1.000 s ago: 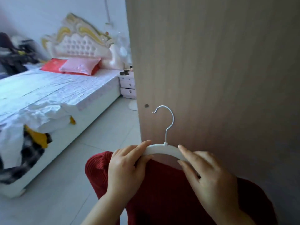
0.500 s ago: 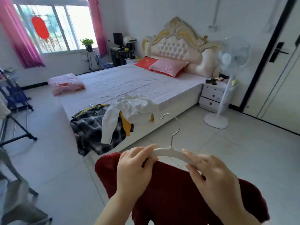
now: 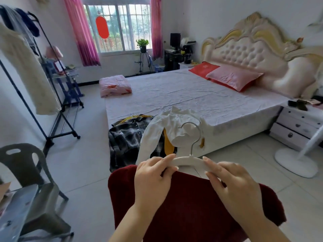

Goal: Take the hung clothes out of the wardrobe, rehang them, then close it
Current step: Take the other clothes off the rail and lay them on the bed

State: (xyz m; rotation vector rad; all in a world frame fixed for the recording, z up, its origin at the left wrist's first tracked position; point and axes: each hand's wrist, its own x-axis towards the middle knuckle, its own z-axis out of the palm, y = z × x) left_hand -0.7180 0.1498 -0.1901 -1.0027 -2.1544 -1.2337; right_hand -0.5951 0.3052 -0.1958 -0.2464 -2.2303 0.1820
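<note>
Bedroom with tiled floor (image 3: 83, 163). Nearest you, your left hand (image 3: 152, 177) and right hand (image 3: 236, 186) each grip a shoulder of the white hanger (image 3: 188, 160), red sweater (image 3: 192, 215) hanging from it in front of you. Beyond, plaid shirt (image 3: 125, 138) and white top (image 3: 157, 135) heaped on the near corner of the bed (image 3: 183, 95). Pink pillow (image 3: 234, 77) farthest back.

Home bedroom: bed (image 3: 192, 95), tufted headboard (image 3: 253, 55), nightstand (image 3: 300, 123), probably clothes rack (image 3: 52, 95).

Tiled floor (image 3: 83, 165), bed (image 3: 192, 95) w/ tufted headboard (image 3: 244, 49), window (image 3: 122, 27) w/ pink curtains (image 3: 82, 32)
</note>
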